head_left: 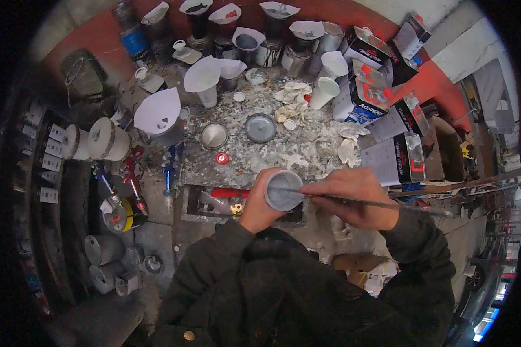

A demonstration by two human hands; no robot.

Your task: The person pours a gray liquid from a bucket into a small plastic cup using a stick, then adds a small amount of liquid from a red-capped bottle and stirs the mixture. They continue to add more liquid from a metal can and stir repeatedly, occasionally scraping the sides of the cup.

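Note:
My left hand (257,206) is wrapped round a white plastic cup (284,204) with grey liquid, like paint, inside. In my right hand (353,194) is a long thin dark stirring stick (382,204); its left end dips into the cup and its other end sticks out past my wrist. The cup is tipped toward me above the bench's front edge. Beyond my hands, on the paint-spattered bench top (226,170), lie a grey-filled round lid (261,128), a smaller tin lid (214,136) and a red cap (222,158).
Cups with paper strainers (202,75) line the bench's left and back. Metal solvent cans (367,95) crowd the right, near crumpled wipes (348,151). Spray guns (134,179) hang at the left. An open drawer (214,205) lies below my hands.

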